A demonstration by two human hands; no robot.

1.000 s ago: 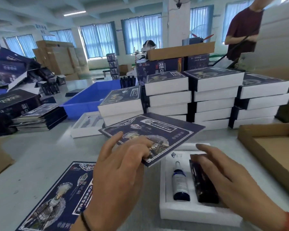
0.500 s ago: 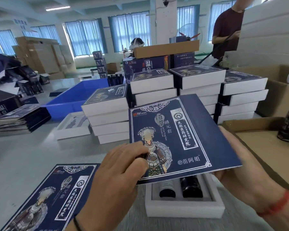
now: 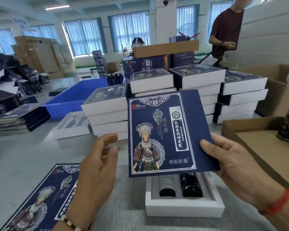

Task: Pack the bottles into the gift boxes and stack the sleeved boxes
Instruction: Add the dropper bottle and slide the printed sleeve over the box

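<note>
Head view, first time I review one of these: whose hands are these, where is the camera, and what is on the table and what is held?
No machine here: a person's two bare hands, filmed by a wide-angle camera on that person's head, looking forward and down. The right hand holds a flat blue sleeve upright by its right edge, thumb on the front. The left hand is beside it, fingers loosely curled, touching nothing. Under the sleeve, on the grey table, lies a white foam tray with two dark bottles side by side. Behind stand stacks of sleeved boxes, another sleeve lies at left, and a blue bin sits further back.
</note>
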